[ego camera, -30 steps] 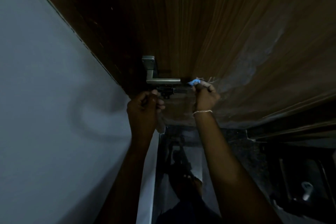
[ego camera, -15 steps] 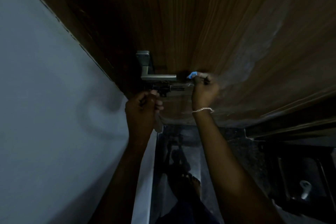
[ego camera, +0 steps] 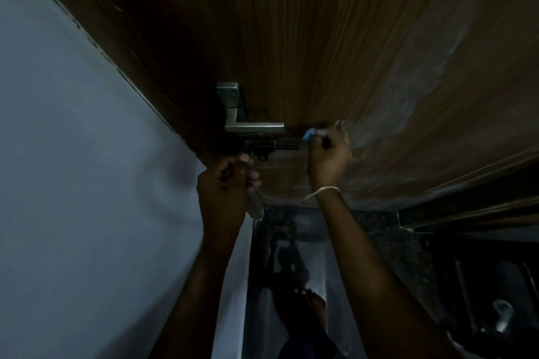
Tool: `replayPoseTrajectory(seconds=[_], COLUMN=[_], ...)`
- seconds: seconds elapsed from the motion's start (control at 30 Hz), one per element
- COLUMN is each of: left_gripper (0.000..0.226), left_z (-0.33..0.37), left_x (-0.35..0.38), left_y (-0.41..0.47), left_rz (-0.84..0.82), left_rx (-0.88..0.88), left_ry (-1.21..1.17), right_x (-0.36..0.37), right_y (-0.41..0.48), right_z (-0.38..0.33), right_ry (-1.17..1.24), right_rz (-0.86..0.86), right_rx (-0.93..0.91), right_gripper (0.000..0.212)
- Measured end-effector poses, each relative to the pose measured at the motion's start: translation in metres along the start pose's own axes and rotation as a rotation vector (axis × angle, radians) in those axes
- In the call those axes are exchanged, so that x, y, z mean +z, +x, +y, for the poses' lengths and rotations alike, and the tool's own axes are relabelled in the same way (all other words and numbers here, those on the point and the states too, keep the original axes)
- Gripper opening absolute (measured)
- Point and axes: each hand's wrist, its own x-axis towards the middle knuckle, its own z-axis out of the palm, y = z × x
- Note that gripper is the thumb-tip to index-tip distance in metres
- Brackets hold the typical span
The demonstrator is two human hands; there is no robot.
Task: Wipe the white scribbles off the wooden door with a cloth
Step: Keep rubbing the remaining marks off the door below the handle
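While the right hand (ego camera: 329,154) presses a small blue-tipped cloth (ego camera: 309,134) against the wooden door (ego camera: 320,38), its fingers closed around it, the left hand (ego camera: 226,181) curls into a loose fist just below the black latch (ego camera: 262,146); whether it holds anything I cannot tell. A metal lever handle (ego camera: 250,125) sits just left of the cloth. Pale white scribbles (ego camera: 402,102) smear the door to the right. A grey wall (ego camera: 73,169) fills the left.

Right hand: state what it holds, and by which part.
The right hand grips a small cloth, bunched inside the fist; only a pale blue tip pokes out by the thumb side, against the wooden door.
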Motion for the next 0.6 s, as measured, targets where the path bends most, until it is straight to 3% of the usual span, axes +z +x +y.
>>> replayPoseTrajectory(seconds=[0.1,0.2,0.3,0.37,0.47,0.6], left_gripper=[0.017,0.017,0.016,0.016,0.016,0.018], left_z=[-0.002,-0.003,-0.001,-0.002,-0.003,-0.004], left_x=[0.0,0.002,0.004,0.006,0.008,0.01], left_y=[0.005,0.007,0.009,0.009,0.008,0.012], left_rz=[0.002,-0.008,-0.016,-0.016,-0.012,-0.024], left_rx=[0.009,0.017,0.029,0.03,0.04,0.041], left_ry=[0.02,0.009,-0.009,-0.018,-0.019,-0.016], right_x=[-0.019,-0.02,-0.015,-0.019,-0.033,-0.024], right_y=[0.017,0.024,0.017,0.015,0.024,0.023], right_z=[0.009,0.003,0.014,0.03,0.042,0.035], right_ry=[0.036,0.058,-0.033,-0.094,-0.092,-0.11], right_rz=[0.143,0.241,0.133,0.059,0.145,0.166], right_rx=[0.041,-0.088,-0.206,-0.168,-0.13,-0.259], right_gripper=[0.015,0.018,0.013,0.009,0.009,0.009])
